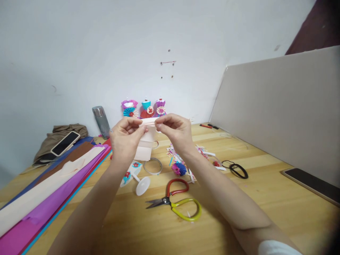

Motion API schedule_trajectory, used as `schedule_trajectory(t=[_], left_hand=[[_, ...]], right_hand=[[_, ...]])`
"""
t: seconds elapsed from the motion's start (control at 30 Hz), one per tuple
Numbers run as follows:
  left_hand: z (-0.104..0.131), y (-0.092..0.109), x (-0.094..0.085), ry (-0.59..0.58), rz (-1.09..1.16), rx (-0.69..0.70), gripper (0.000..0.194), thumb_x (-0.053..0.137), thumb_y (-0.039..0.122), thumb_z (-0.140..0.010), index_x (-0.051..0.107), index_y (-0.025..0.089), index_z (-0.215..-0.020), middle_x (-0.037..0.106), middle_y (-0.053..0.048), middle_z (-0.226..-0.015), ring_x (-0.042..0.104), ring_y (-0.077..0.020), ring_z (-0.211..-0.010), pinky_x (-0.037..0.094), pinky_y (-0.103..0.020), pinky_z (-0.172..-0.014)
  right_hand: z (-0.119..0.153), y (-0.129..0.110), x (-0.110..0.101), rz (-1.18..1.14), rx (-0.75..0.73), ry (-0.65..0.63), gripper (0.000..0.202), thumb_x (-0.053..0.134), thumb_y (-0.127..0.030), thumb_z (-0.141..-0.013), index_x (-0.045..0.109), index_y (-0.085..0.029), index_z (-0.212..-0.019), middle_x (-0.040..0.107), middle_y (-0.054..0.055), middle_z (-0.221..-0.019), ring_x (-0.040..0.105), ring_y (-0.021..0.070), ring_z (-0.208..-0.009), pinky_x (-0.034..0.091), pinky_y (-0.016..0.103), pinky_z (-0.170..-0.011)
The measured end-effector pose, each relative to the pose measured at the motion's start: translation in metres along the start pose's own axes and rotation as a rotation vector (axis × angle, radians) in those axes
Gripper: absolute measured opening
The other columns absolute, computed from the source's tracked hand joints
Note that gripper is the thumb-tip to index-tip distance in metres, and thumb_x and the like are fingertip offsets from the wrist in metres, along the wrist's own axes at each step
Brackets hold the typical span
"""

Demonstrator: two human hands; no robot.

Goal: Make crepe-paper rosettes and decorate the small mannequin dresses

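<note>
Pale pink paper strip (143, 150) is located near the center of the frame, raised above the wooden table (252, 212). Its upper end is gathered in narrow folds; the lower part hangs down with crosswise creases. Left hand (127, 134): thumb and fingers are clamped on the left end of the folds. Right hand (174, 132): thumb and fingers are clamped on the right end. The 2 hands are apart from each other, with the folded section between them. Scissors (170, 201) lie at the lower center, blades slightly open and directed left, with 1 red handle loop and 1 yellow handle loop. Above them to the left are a white plastic stand (142, 186) and a wire coil (153, 166). A pink and blue paper rosette (179, 169) rests beside paper scraps (172, 153), right of center. Behind the hands, 3 decorated paper figures (146, 108) stand in a row against the wall (106, 53). Colored paper sheets (53, 184) extend across the lower left; a metallic flask (101, 120) stands beyond them. A black loop (239, 170) lies at center right, and a phone (313, 184) lies at the right edge.
</note>
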State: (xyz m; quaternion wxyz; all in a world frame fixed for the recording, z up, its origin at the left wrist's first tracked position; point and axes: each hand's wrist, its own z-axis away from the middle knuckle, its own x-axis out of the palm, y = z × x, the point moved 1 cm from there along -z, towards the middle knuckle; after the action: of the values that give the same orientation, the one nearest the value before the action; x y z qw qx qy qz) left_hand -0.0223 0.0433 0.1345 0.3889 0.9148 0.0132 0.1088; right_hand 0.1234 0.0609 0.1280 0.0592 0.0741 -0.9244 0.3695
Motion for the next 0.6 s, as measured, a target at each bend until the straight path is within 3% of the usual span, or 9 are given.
schedule_trajectory(t=[0.23,0.47,0.6], left_hand=[[0.001,0.005,0.0,-0.068,-0.02,0.0,0.035,0.082,0.019,-0.059,0.06,0.018,-0.086,0.07,-0.001,-0.083,0.071,-0.0167,-0.077,0.059,-0.027,-0.071],[0.006,0.007,0.005,-0.166,-0.001,-0.102,0.063,0.081,0.02,-0.063,0.055,0.018,-0.119,0.073,-0.005,-0.087,0.071,-0.0182,-0.066,0.06,-0.03,-0.062],[0.01,0.004,0.01,-0.139,0.052,-0.099,0.067,0.079,0.018,-0.066,0.053,0.02,-0.128,0.073,-0.004,-0.084,0.072,-0.0187,-0.069,0.06,-0.029,-0.064]], right_hand=[[-0.001,-0.002,-0.002,-0.004,0.013,0.05,0.008,0.073,-0.023,-0.066,0.073,-0.021,-0.073,0.068,-0.001,-0.07,0.058,0.0109,-0.061,0.049,0.027,-0.06],[-0.001,-0.002,-0.001,-0.034,0.031,0.074,0.014,0.074,-0.025,-0.065,0.072,-0.021,-0.079,0.069,0.0,-0.075,0.059,0.0126,-0.066,0.051,0.029,-0.063],[0.001,-0.002,0.002,-0.046,0.04,0.047,0.016,0.074,-0.024,-0.066,0.072,-0.022,-0.081,0.069,0.0,-0.079,0.059,0.0125,-0.07,0.05,0.029,-0.065]])
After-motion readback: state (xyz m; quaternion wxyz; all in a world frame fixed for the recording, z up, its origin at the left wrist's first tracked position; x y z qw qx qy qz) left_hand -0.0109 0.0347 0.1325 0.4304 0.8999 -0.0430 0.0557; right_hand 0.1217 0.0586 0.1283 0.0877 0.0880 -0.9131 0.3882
